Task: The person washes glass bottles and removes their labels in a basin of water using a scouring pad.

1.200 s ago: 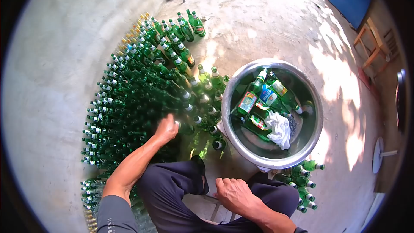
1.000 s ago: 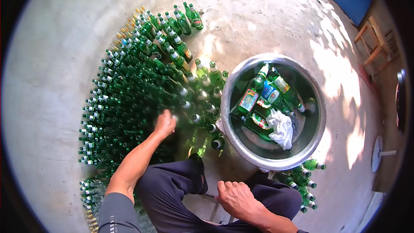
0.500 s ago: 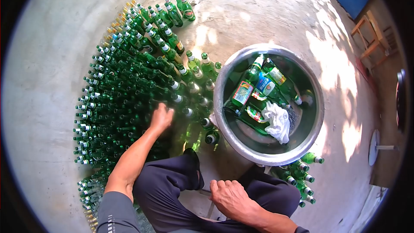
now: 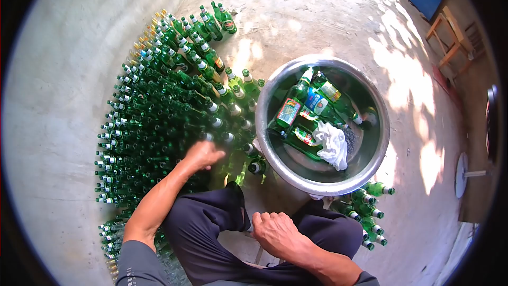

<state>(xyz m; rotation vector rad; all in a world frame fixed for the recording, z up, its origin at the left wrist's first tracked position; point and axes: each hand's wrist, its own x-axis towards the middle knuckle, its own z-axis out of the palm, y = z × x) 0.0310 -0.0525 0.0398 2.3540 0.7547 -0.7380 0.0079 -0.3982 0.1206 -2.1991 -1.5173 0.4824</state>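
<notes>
My left hand point(image 4: 203, 155) is over the near right part of a dense crowd of upright green glass bottles point(image 4: 159, 122). Its fingers are curled, slightly smeared by motion, and whatever they hold, if anything, is hidden. A bottle neck with a white band point(image 4: 208, 137) shows just beyond it. My right hand point(image 4: 278, 231) rests on my lap with loosely curled fingers and nothing visible in them. In front of my right knee stands a large metal basin point(image 4: 263, 143) with several labelled green bottles point(image 4: 292, 106) lying in it, plus a white cloth point(image 4: 333, 145) and a grey scouring pad point(image 4: 350, 140).
More green bottles point(image 4: 370, 214) are grouped by the basin's near right side. A few bottles point(image 4: 256, 167) stand close against its left side. The pale wall point(image 4: 58, 111) borders the crowd of bottles on the left. A wooden stool point(image 4: 450, 37) is at the far right.
My left hand has moved slightly toward me and to the right, over the bottles. My right hand stays on my lap. The whole view has shifted a little.
</notes>
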